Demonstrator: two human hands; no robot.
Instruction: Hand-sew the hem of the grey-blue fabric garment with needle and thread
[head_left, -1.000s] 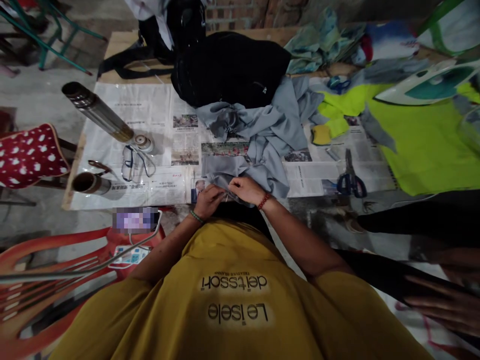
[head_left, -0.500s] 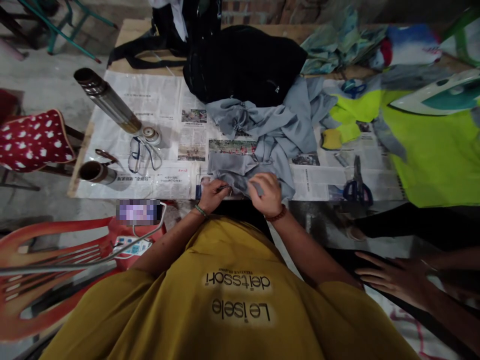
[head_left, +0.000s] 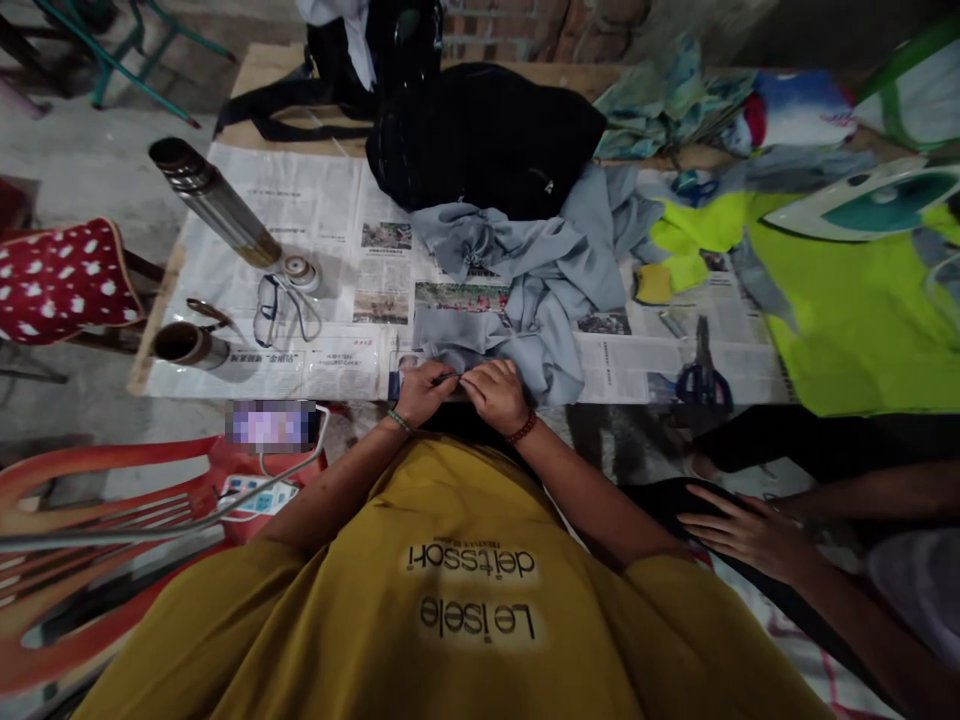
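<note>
At the table's near edge, my left hand [head_left: 424, 394] is closed in a pinch on the edge of a grey cloth [head_left: 551, 335]. My right hand [head_left: 498, 396] is closed too, its fingertips meeting those of the left; what lies between them is too small to make out. The crumpled cloth spreads from my fingers over newspaper, back to a black bag [head_left: 487, 140]. To the right of my hands lie dark-handled scissors [head_left: 703, 375].
Left on the table are a steel thermos [head_left: 217, 205], a cup [head_left: 191, 345] and eyeglasses [head_left: 268, 310]. An iron [head_left: 862, 205] rests on yellow-green fabric [head_left: 847, 330] at right. Another person's hand [head_left: 750, 530] is at lower right. A red chair [head_left: 142, 460] holds a phone [head_left: 271, 427].
My right hand has moved left and down, from above the cloth to meet my left hand's fingertips. My left hand stays nearly in place. The other person's hand has shifted slightly left.
</note>
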